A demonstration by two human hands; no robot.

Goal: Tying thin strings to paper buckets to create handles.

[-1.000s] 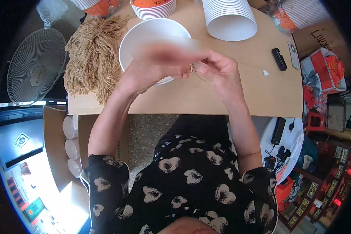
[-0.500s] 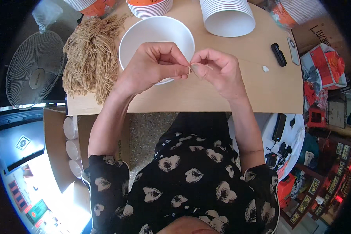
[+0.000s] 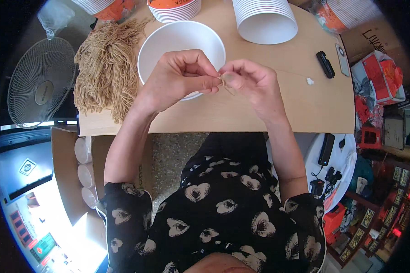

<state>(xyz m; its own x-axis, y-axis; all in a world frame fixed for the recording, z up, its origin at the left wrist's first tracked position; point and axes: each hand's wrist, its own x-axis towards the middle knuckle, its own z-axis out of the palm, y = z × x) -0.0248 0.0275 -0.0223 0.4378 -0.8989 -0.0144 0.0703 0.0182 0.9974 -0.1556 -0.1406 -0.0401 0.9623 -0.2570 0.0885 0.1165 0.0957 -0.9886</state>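
My left hand (image 3: 177,83) is closed in a pinch above the near part of a large white bowl (image 3: 200,35). Between its thumb and fingers is the end of a short, thin tan strand of yarn (image 3: 229,88). My right hand (image 3: 256,86) pinches the same strand, thumb against forefinger, its fingertips almost meeting the left ones. The loose tail of the strand hangs below the right thumb. A thick bundle of tan yarn (image 3: 109,68) lies on the table, left of the bowl. The left hand hides part of the bowl's rim and inside.
Behind the bowl stand stacked orange-and-white tubs (image 3: 174,10), and a stack of white tubs (image 3: 266,25) lies tipped over. A black folding tool (image 3: 325,64) and a small white scrap (image 3: 310,81) lie on the right. A fan (image 3: 43,86) stands left of the table (image 3: 205,120).
My right hand has shifted slightly, with its fingers changing position around the strand. More of the strand's tail now shows. My left hand stays almost in place.
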